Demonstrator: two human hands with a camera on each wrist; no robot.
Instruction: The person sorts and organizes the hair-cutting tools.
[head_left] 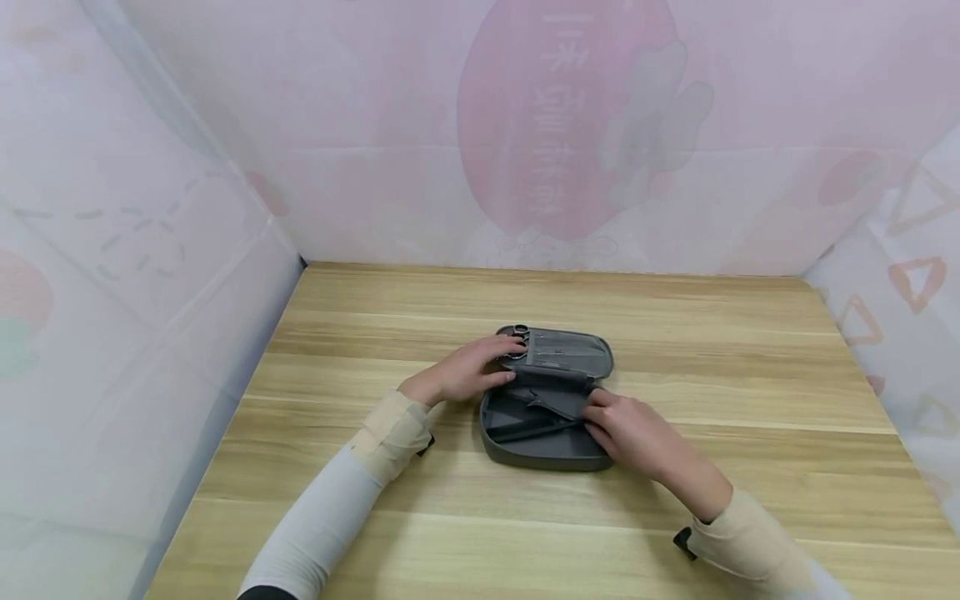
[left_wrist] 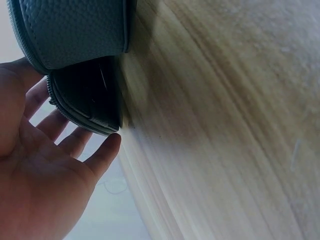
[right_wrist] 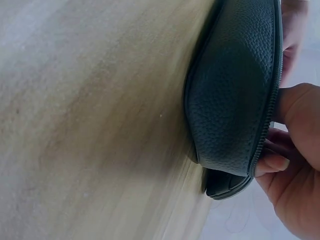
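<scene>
A grey zip case (head_left: 525, 457) lies open on the wooden table (head_left: 712, 350), its far half (head_left: 573, 350) holding metal tools in slots. My left hand (head_left: 472, 371) rests with straight fingers on the far half's left end, beside a pair of ring handles (head_left: 514, 337). In the left wrist view the left hand (left_wrist: 45, 175) is flat against the case (left_wrist: 75, 30). My right hand (head_left: 630, 433) grips the near half's right rim, next to a dark tool (head_left: 536, 429) inside. The right wrist view shows the right hand (right_wrist: 295, 170) curled over the zip edge of the case (right_wrist: 230, 90).
Pale printed screens (head_left: 150, 250) wall the table on the left, back and right. Bare wood surrounds the case on all sides. Both forearms wear light sleeves with beige cuffs (head_left: 390, 433).
</scene>
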